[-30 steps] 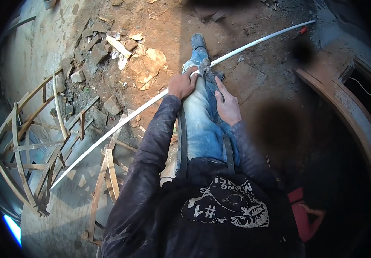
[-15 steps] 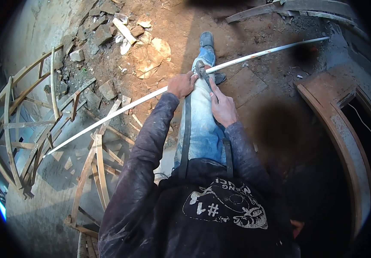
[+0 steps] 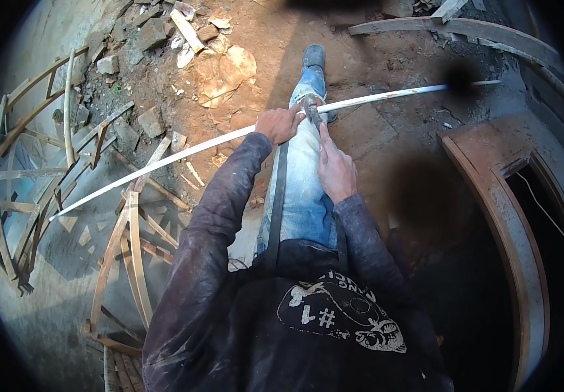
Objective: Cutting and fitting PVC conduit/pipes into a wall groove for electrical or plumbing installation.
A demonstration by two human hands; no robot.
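Seen from above, a person's left hand [image 3: 277,124] is wrapped around a long white pipe [image 3: 210,143] that crosses their jeans-clad leg [image 3: 301,170]. The right hand [image 3: 337,173], just beside it, is closed around a dark grey tool [image 3: 311,110], forefinger pointing along it, the tool's head at the pipe; the exact contact is too small to tell. The left fingers lie very near that head, so a slip on the smooth, round pipe could nip them or strike the leg beneath. The pipe's long ends reach out both ways, seemingly unheld, so a knock there could twist it from the grip. Its left end lies over slatted wooden frames [image 3: 137,261]; ahead are broken rubble [image 3: 151,122] and bare earth; at right stands a curved wooden surround [image 3: 500,228].
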